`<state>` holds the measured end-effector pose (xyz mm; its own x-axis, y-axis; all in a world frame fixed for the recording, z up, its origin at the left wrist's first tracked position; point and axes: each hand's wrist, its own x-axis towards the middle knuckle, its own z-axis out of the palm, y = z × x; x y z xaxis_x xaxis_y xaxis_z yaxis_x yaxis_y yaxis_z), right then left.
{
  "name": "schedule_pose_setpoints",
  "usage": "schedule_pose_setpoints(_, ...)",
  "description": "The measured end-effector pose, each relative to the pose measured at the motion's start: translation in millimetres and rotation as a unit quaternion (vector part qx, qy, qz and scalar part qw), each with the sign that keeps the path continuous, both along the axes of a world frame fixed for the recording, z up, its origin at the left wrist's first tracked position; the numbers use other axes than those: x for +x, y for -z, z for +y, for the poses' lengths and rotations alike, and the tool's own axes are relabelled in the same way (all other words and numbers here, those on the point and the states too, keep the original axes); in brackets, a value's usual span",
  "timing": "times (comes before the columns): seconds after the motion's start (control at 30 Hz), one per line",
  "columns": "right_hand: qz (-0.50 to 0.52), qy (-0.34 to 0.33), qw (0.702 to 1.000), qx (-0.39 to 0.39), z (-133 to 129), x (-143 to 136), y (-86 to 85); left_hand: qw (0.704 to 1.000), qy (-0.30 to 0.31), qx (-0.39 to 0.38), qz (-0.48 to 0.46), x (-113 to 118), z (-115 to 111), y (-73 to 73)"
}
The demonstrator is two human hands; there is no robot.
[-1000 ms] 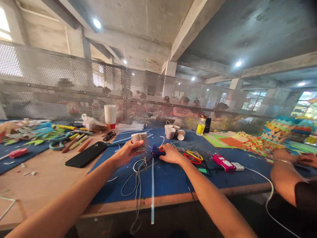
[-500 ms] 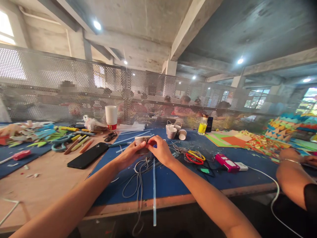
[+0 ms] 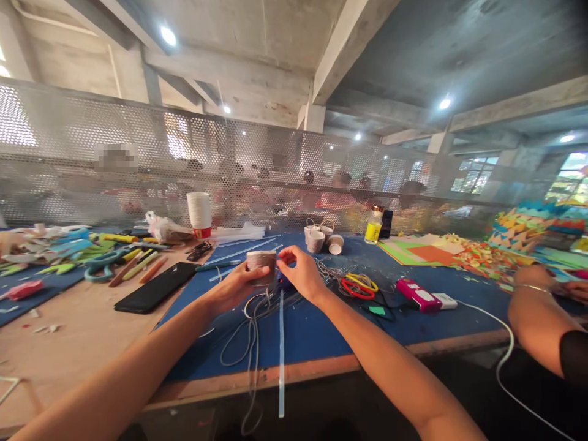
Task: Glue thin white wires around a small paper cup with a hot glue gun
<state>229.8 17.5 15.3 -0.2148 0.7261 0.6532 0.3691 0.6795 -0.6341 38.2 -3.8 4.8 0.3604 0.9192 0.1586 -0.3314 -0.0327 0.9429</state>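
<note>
A small paper cup (image 3: 261,262) with grey-brown cord wound around its side is upright in my left hand (image 3: 236,286), whose thumb presses the near side. My right hand (image 3: 298,272) is beside the cup's right edge, thumb and fingertips pinched together; what they hold, if anything, is too small to make out. Below and behind the hands lies a blue tool (image 3: 283,282), mostly hidden, with a long translucent stick (image 3: 282,361) reaching past the table's front edge. Loops of grey cord (image 3: 250,340) hang over that edge.
Several cord-wrapped cups (image 3: 316,239) stand farther back, near a yellow-labelled bottle (image 3: 373,225). A black phone (image 3: 155,288), scissors (image 3: 103,264) and a stack of paper cups (image 3: 199,211) are on the left. Right are a pink box (image 3: 417,295), coloured paper (image 3: 429,254) and another person's arm (image 3: 535,312).
My right hand has drawn slightly away from the cup, leaving more of its wrapped side showing. My left hand still holds the cup. The view has shifted a little.
</note>
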Motion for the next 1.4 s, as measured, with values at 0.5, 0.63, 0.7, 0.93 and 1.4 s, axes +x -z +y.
schedule_pose_setpoints(0.5, 0.045, -0.003, 0.999, -0.027, -2.7, 2.3, -4.2, 1.0, 0.003, -0.005, 0.011, -0.3, -0.5, 1.0)
schedule_pose_setpoints(0.63, 0.047, 0.002, 0.998, -0.037, -3.6, 3.2, -5.4, 1.0, 0.014, -0.006, 0.009, 1.1, -2.5, -1.1)
schedule_pose_setpoints(0.7, 0.048, 0.006, 0.998, -0.04, -4.2, 3.3, -5.7, 1.0, 0.022, -0.005, 0.006, 1.3, -2.4, -1.0)
schedule_pose_setpoints(0.93, 0.053, -0.007, 0.997, -0.055, -4.6, 3.1, -5.5, 0.999, 0.036, 0.006, 0.008, -3.8, 5.2, 6.7)
schedule_pose_setpoints(1.4, 0.03, 0.018, 0.998, -0.055, -6.0, 3.2, -7.0, 1.0, 0.026, -0.006, 0.003, -0.8, 1.1, 1.9)
